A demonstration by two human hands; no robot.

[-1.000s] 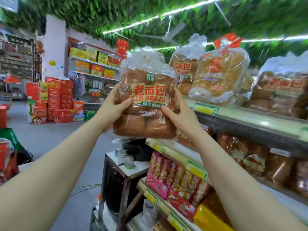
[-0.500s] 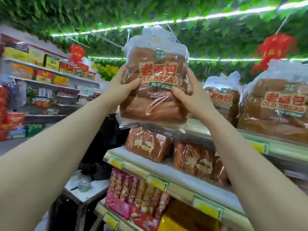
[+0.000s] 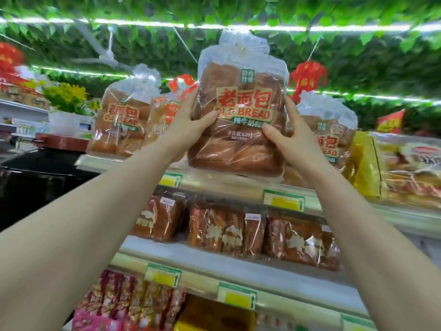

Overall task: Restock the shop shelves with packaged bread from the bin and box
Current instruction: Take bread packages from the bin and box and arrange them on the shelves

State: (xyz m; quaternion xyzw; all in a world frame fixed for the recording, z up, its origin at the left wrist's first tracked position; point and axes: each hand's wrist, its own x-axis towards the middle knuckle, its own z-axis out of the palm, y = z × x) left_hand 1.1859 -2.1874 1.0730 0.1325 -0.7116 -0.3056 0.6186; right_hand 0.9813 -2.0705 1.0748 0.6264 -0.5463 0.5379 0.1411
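Since the earlier frames the held bag has travelled to the right and upward, from beside the end of the shelving to a place in front of the top shelf, and more of the shelves is now in view. The shelving (image 3: pixel 191 255) fills the lower and right part of the view, with three levels visible. On the top shelf (image 3: pixel 214 185) bags of the same bread already stand, one bag at the left (image 3: pixel 121 125) and one bag at the right (image 3: pixel 334 139), with a gap between them. The held bag (image 3: pixel 238 151) is upright before this gap, its label toward the person; its bottom is just above or just on the front edge, and I cannot tell which. The middle level carries a row of smaller wrapped loaves (image 3: pixel 229 235), and the lowest visible level has snack packets (image 3: pixel 128 299). The left hand (image 3: pixel 191 130) grips the left side of the bag, with the thumb on the front face and the fingers going behind. The right hand (image 3: pixel 293 142) grips the right side in the same manner. Both hands are curled around the bag. By my judgement this one bag is almost placed: it remains to push it back into the gap and to let go. The bin and the box are not in view, so how much bread is left cannot be said.
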